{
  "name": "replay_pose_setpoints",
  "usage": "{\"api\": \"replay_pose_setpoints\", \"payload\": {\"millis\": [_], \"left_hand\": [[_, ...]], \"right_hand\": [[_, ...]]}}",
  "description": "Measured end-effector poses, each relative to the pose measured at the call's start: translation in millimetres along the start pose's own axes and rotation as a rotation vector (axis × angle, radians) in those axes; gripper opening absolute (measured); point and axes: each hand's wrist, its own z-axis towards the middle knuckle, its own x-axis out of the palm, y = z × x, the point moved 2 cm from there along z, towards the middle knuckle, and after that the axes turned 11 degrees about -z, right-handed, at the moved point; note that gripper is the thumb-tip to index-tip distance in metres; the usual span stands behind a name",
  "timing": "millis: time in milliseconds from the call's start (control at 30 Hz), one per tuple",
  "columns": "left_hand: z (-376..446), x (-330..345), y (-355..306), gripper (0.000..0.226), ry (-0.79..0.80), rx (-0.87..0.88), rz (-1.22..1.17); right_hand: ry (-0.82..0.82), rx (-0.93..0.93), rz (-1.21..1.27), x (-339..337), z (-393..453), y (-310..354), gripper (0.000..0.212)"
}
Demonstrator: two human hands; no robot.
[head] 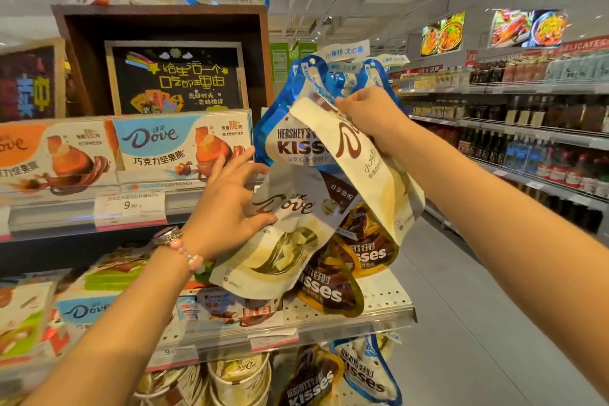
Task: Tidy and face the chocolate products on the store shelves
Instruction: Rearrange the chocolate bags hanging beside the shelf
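My right hand (365, 115) pinches the top of a cream Dove pouch (372, 171) and holds it tilted in front of the hanging blue Hershey's Kisses bags (296, 138). My left hand (230, 204) lies with spread fingers against a second cream Dove pouch (283, 241), thumb on its front. Below these hang brown and gold Kisses bags (333, 287). Flat Dove boxes (164, 148) stand faced on the shelf to the left.
A price rail (131, 208) runs under the Dove boxes. A perforated shelf (379, 303) carries Kinder and Dove boxes (230, 306). Tubs and more Kisses bags (362, 372) sit lower down. An aisle floor (478, 323) and bottle shelves (527, 148) lie to the right.
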Motion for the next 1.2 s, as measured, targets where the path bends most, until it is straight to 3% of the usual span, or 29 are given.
{"api": "replay_pose_setpoints", "payload": {"millis": [133, 200, 400, 500, 733, 833, 1000, 1200], "left_hand": [[-3, 0, 3, 0.037, -0.040, 0.031, -0.070], [-7, 0, -2, 0.039, -0.092, 0.039, -0.131], [-29, 0, -20, 0.038, -0.274, 0.061, -0.298], [-40, 1, -27, 0.035, -0.283, -0.100, -0.503], [-76, 9, -19, 0.023, -0.185, -0.448, -0.882], [-88, 13, -15, 0.022, -0.186, -0.508, -0.953], [-107, 21, 1, 0.024, -0.282, -0.631, -1.061], [-112, 31, 1, 0.028, -0.213, -0.675, -1.178]], "right_hand": [[-0.142, -0.001, -0.012, -5, -3, -5, 0.033], [-0.171, -0.040, -0.022, -10, -9, -6, 0.030], [-0.117, -0.117, 0.002, -18, -41, -22, 0.060], [-0.055, -0.030, -0.039, -17, -57, -39, 0.039], [0.011, 0.087, -0.034, -5, -100, -99, 0.033], [-0.051, 0.098, -0.001, 0, -117, -120, 0.035], [-0.344, 0.134, 0.134, -5, -129, -145, 0.033], [-0.301, 0.151, 0.163, 18, -144, -153, 0.030]]}}
